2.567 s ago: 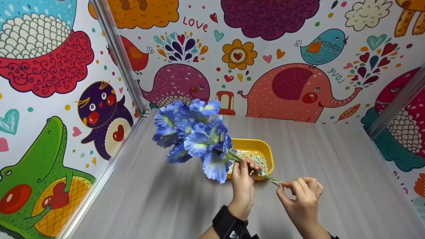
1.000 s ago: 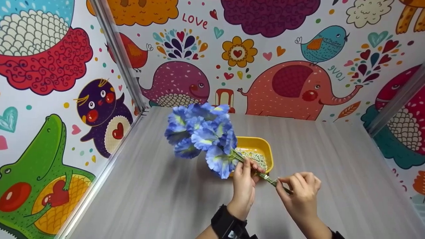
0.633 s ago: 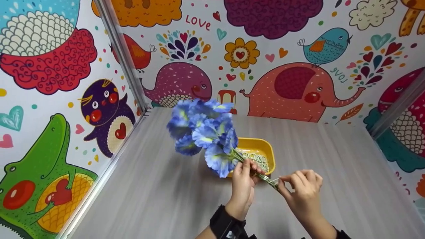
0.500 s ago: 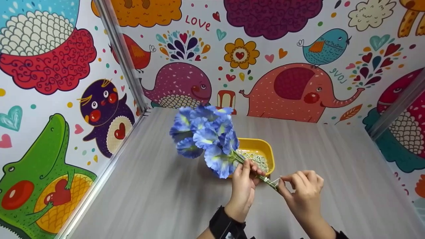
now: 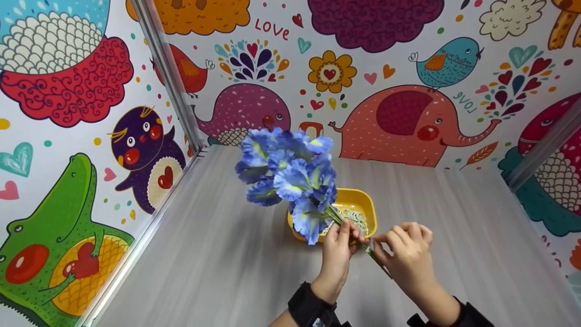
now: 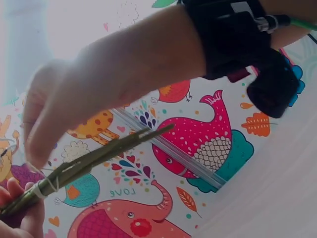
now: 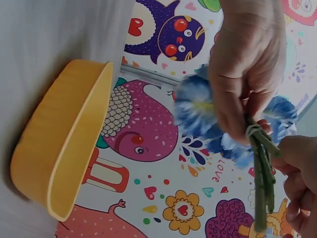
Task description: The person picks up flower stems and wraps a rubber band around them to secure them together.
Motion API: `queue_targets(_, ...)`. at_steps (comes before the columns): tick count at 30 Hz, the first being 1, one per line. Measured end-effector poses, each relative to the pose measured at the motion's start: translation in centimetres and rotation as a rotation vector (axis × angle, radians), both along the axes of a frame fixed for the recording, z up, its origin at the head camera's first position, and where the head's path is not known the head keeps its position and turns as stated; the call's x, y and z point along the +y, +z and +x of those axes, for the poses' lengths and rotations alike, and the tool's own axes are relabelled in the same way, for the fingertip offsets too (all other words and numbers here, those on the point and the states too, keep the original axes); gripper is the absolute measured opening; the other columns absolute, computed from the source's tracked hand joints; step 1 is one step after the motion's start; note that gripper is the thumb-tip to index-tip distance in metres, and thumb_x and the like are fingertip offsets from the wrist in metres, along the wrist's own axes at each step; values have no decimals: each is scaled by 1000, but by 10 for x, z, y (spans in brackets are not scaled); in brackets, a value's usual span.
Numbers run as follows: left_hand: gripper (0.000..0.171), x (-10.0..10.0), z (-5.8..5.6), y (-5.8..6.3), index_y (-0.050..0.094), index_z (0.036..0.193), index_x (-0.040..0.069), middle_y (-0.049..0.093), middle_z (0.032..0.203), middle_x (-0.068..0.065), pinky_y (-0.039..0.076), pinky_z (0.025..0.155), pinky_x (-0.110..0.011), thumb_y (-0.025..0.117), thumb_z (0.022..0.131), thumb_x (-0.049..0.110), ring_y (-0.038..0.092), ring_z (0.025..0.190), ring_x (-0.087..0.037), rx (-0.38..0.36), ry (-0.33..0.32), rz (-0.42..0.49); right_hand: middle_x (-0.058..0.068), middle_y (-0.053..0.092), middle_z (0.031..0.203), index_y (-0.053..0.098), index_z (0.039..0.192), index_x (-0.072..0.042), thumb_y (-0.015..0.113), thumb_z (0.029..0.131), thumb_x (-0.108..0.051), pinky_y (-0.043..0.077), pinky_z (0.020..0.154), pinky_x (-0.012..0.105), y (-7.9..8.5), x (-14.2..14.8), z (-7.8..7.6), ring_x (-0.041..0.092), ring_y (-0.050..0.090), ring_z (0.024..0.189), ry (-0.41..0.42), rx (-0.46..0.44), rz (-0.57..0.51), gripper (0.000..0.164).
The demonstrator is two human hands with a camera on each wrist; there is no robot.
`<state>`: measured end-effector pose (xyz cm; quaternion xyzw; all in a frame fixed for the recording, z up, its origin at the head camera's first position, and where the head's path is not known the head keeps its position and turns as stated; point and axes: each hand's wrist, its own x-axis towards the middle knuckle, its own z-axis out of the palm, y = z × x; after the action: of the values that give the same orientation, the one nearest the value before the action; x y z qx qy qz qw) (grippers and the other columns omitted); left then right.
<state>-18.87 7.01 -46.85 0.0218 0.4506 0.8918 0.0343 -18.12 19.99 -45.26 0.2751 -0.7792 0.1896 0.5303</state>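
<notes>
A bunch of blue iris-like flowers (image 5: 295, 177) points up and left in the head view. Its green stems (image 6: 94, 159) are gripped by my left hand (image 5: 336, 265), just below the blooms. A pale rubber band (image 6: 39, 190) is looped round the stems beside the left fingers. From it a thin strand runs to the fingertips of my right hand (image 5: 408, 254), where thumb and forefinger pinch it. The stem ends stick out past the band, below the right fingers. In the right wrist view, the left hand partly covers the flowers.
Behind the hands, a yellow tray (image 5: 373, 213) stands on the grey wood-grain table (image 5: 218, 272). Several pale rubber bands (image 5: 357, 219) lie in it; flowers and left hand overlap its near left side. Walls with cartoon animals (image 5: 390, 122) enclose the table at back and sides.
My right hand has moved up along the stems, from near their ends toward the left hand, pulling the band. The left hand and flowers have shifted slightly right.
</notes>
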Motion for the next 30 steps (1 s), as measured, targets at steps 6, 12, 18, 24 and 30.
queue_targets(6, 30, 1, -2, -3, 50, 86, 5, 51, 73, 1, 51, 65, -19, 48, 101, 31, 55, 68, -9, -7, -15, -57, 3, 55, 62, 61, 65, -7, 60, 86, -18, 27, 72, 47, 6, -4, -7, 27, 47, 68, 26, 32, 30, 22)
queue_targets(12, 27, -4, -9, -1, 49, 86, 5, 51, 73, 1, 52, 65, -21, 44, 102, 27, 56, 68, -9, -37, -51, -40, 3, 55, 63, 62, 69, -6, 63, 77, -11, 27, 73, 48, 13, -4, -9, 28, 48, 70, 39, -20, 21, 10)
queue_targets(18, 27, -8, -13, 6, 50, 85, 6, 52, 73, 0, 54, 67, -23, 39, 105, 21, 58, 66, -9, -24, -54, -33, -1, 47, 59, 63, 71, -11, 70, 75, -13, 27, 74, 46, 15, 1, 0, 22, 45, 73, 50, -237, -18, 8)
queue_targets(24, 27, -9, -13, 11, 50, 86, 4, 53, 73, 0, 55, 68, -23, 43, 104, 23, 59, 68, -11, 47, -55, -79, -6, 43, 59, 64, 69, -14, 81, 58, -3, 28, 73, 42, 13, 3, 5, 18, 45, 72, 42, -239, 33, 24)
queue_targets(30, 29, -12, -15, 14, 50, 84, 6, 54, 73, 0, 56, 70, -24, 43, 103, 28, 61, 68, -10, 60, -44, -73, -7, 44, 60, 64, 70, -15, 82, 57, -1, 28, 73, 42, 14, 0, 6, 18, 45, 73, 43, -240, 47, 27)
